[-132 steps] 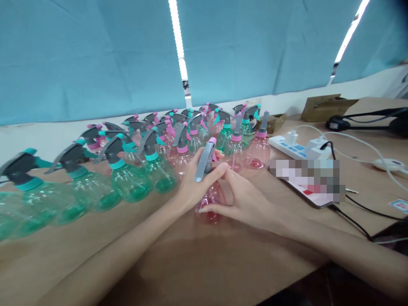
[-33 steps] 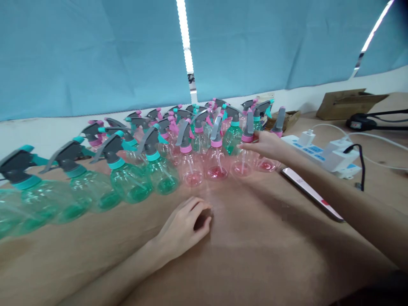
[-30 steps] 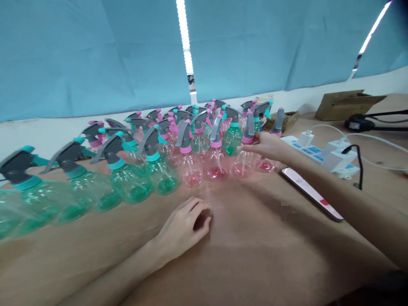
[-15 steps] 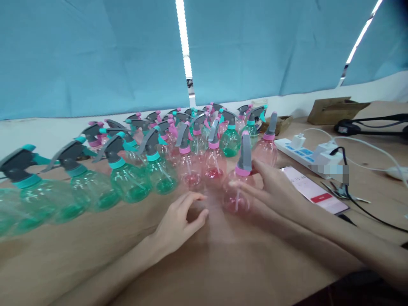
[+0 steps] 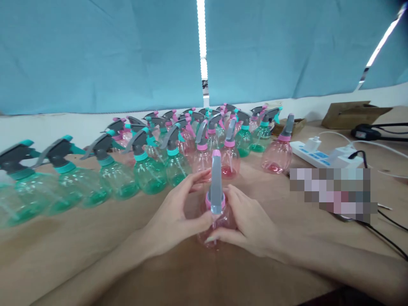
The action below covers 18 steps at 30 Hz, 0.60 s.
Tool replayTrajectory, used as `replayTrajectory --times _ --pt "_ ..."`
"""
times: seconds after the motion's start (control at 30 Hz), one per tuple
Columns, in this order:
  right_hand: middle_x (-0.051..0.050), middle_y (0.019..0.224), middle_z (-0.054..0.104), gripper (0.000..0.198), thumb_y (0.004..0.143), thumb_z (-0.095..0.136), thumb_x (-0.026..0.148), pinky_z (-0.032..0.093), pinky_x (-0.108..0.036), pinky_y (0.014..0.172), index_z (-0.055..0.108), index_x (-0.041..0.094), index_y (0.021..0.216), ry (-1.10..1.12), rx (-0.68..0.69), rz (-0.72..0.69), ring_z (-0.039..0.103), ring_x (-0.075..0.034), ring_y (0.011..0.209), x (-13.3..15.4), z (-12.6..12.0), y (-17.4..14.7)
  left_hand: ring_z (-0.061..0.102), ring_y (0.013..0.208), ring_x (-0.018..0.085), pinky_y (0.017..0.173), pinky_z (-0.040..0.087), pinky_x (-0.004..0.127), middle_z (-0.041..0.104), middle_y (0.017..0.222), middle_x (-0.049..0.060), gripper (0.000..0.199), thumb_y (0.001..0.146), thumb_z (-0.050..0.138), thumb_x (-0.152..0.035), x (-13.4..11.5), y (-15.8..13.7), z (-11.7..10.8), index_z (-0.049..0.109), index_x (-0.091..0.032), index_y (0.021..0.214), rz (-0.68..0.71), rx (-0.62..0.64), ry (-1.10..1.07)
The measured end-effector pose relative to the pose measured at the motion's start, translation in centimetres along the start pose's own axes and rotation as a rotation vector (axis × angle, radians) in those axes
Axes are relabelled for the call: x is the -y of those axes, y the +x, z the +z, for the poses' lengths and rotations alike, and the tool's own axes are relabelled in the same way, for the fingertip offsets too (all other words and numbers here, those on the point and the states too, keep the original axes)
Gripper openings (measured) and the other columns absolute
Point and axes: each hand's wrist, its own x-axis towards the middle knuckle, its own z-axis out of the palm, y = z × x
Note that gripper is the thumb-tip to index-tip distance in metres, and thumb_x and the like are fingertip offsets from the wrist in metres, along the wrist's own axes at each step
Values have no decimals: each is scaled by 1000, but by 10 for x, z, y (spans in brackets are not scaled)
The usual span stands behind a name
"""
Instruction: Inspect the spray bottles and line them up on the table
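Directly before me a clear pink spray bottle (image 5: 216, 180) stands upright, its grey trigger lever facing me above a pink collar. My left hand (image 5: 177, 214) is curled round its left side, with the thumb at the lever's lower end and the fingers behind the neck. From the right, my right hand (image 5: 253, 221) wraps the round body, thumb across the front. Just behind stand another pink spray bottle (image 5: 230, 163) and a paler pink spray bottle (image 5: 201, 156). To the left runs a row of green spray bottles (image 5: 149, 174) with grey and turquoise heads.
More spray bottles crowd the back of the table (image 5: 153, 272). A lone pink bottle (image 5: 276, 156) stands right of centre, beside a white power strip (image 5: 306, 155) with chargers and cables. A cardboard box (image 5: 349, 115) sits farther back. A pixelated patch hides things at right.
My right hand has brought the pink spray bottle left and nearer to me. My left hand, empty before, has closed round it too. The view has shifted slightly.
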Motion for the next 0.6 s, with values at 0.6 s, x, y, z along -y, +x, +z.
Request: replayTrajectory --times 0.6 --pt "-15 111 65 78 74 55 75 46 -52 94 53 12 119 -134 130 -370 60 -31 104 -1 51 41 63 84 20 79 53 34 66 91 -2 26 78 55 -23 11 -10 -27 58 -28 103 -1 -318 -94"
